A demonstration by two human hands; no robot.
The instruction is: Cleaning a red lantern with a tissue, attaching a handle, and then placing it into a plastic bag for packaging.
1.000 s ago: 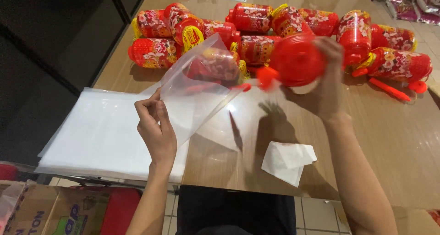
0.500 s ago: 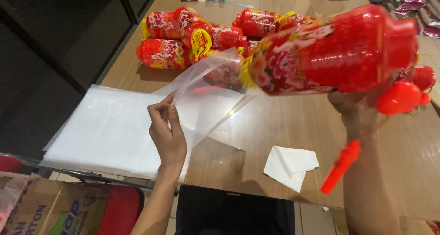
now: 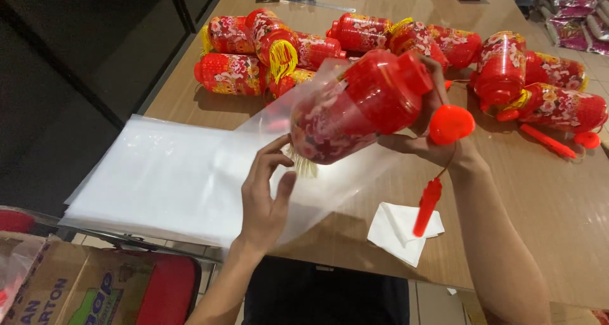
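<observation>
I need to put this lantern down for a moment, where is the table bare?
Bare wood lies right of the white tissue, below the lantern pile, and in a small patch between the plastic bag stack and the pile. The far half is crowded with lanterns.

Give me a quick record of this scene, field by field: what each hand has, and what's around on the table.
left hand: holds open a clear plastic bag
right hand: grips a red lantern, its lower end inside the bag's mouth
hanging from lantern: red handle stick
stack beside left hand: clear bags
far side of table: pile of red lanterns
near edge: white tissue
</observation>
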